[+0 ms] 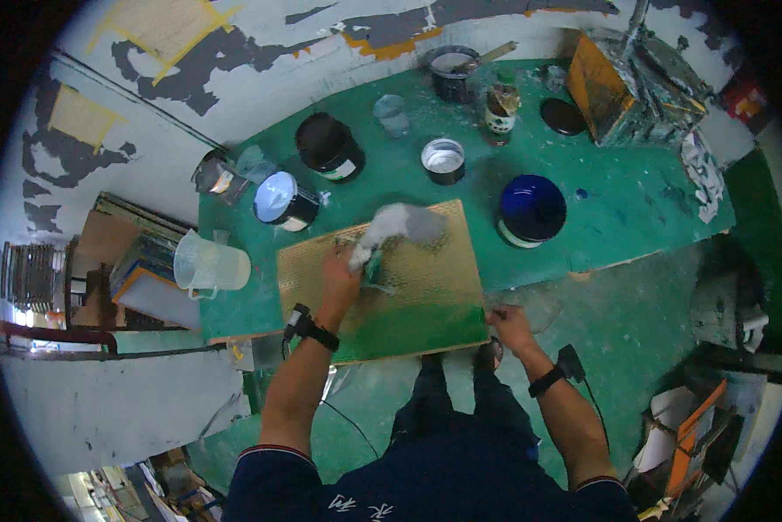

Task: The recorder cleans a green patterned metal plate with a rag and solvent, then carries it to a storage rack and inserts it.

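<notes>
Green table (621, 204) fronts peeling wall (260, 74); left hand (341, 272) clamps blurred whitish cloth (401, 224) over gold panel (443, 277), right hand (514, 329) grip unclear.

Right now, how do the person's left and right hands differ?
Left hand holds a whitish, blurred wad; right hand shows no such wad.
Left is over the face of the gold-and-green panel; right is at its right edge, grip unclear.
Shared: both arms wear dark wrist straps.

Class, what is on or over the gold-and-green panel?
Over the panel are the left hand and a blurred pale thing, perhaps a cloth. The surface directly beneath them is covered from view.
</notes>
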The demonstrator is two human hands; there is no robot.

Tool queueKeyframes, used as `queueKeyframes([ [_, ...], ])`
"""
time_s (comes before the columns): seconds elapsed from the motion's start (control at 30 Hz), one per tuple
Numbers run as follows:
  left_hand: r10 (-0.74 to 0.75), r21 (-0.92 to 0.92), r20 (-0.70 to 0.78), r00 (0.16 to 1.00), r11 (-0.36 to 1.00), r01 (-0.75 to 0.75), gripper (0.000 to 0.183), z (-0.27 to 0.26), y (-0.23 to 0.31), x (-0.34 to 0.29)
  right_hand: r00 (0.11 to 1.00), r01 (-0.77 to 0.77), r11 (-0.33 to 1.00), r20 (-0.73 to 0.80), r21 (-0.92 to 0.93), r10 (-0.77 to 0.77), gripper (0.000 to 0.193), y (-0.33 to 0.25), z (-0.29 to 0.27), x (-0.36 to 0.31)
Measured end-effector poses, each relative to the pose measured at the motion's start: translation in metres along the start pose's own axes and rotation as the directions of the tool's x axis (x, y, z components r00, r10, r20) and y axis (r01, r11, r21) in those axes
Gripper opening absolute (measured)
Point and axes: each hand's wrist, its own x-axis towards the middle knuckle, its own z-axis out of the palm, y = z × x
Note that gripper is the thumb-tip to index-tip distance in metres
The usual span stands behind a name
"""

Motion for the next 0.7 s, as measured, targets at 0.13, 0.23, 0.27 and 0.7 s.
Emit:
queueKeyframes([
  [0.13, 0.178, 0.168, -0.011, 0.984, 0.97, -0.174, 0.05, 0.004, 0.044, -0.031, 0.999, -0.011, 1.0, -0.031, -0.02, 0.011, 0.022, 0.03, -0.007, 0.006],
  [0.23, 0.166, 0.066, 0.101, 0.981, 0.983, -0.173, 0.054, 0.018, 0.065, -0.064, 1.0, 0.017, 0.993, -0.011, -0.114, -0.018, 0.022, 0.001, -0.008, 0.0],
  [0.27, 0.258, -0.025, 0.05, 0.965, 0.966, -0.257, 0.054, 0.034, 0.074, -0.071, 1.0, 0.029, 0.993, -0.003, -0.113, -0.03, 0.022, -0.001, -0.006, 0.002],
  [0.7, 0.036, -0.313, 0.494, 0.869, 0.939, 0.14, 0.034, -0.104, 0.089, 0.013, 1.0, 0.003, 1.0, -0.013, -0.005, -0.003, 0.019, -0.013, -0.01, -0.002],
])
